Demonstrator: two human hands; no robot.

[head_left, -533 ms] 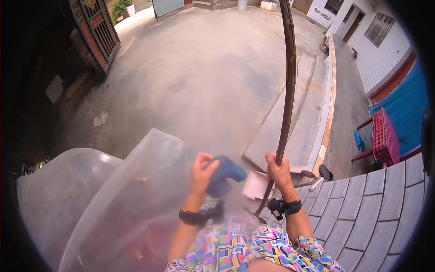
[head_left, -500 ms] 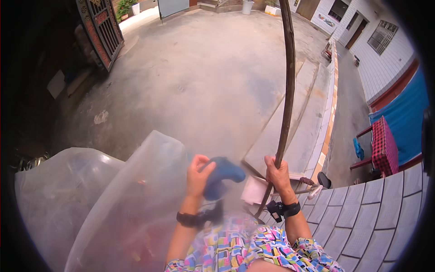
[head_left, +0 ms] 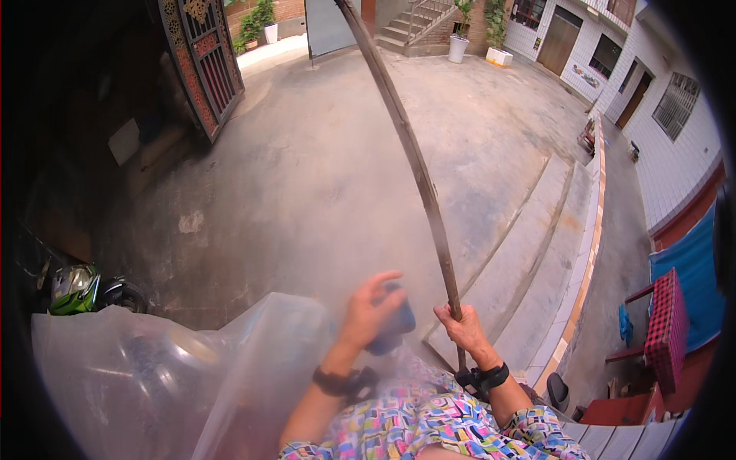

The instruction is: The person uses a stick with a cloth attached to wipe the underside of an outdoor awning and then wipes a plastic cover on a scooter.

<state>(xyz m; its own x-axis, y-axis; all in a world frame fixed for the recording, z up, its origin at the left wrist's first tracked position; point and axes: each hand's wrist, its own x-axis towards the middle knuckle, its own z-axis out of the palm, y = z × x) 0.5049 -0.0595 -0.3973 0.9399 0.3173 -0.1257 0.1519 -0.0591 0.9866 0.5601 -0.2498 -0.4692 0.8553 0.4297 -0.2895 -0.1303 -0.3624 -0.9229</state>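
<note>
A long brown wooden pole (head_left: 418, 161) leans up and away to the left, its lower part in my right hand (head_left: 464, 333). The fingers of that hand are wrapped round it. My left hand (head_left: 366, 313) is curled about a blue cloth (head_left: 400, 320), a little left of the pole and apart from it. Haze over the picture softens the cloth's outline, and the hand hides part of it. Beside my left forearm, a clear plastic sheet (head_left: 146, 360) drapes over something I cannot make out. Both wrists carry black bands.
Low concrete steps (head_left: 529, 230) run along a tiled edge at the right. Beyond stands a table with a red checked cloth (head_left: 665, 330). An open metal gate (head_left: 207, 69) is at the far left, a green motorbike (head_left: 77, 290) near left, and potted plants (head_left: 458, 50) far off.
The pole's upper end has swung left. My left hand has shifted slightly right, and the blue cloth is more gathered in it. The view has turned, showing the motorbike.
</note>
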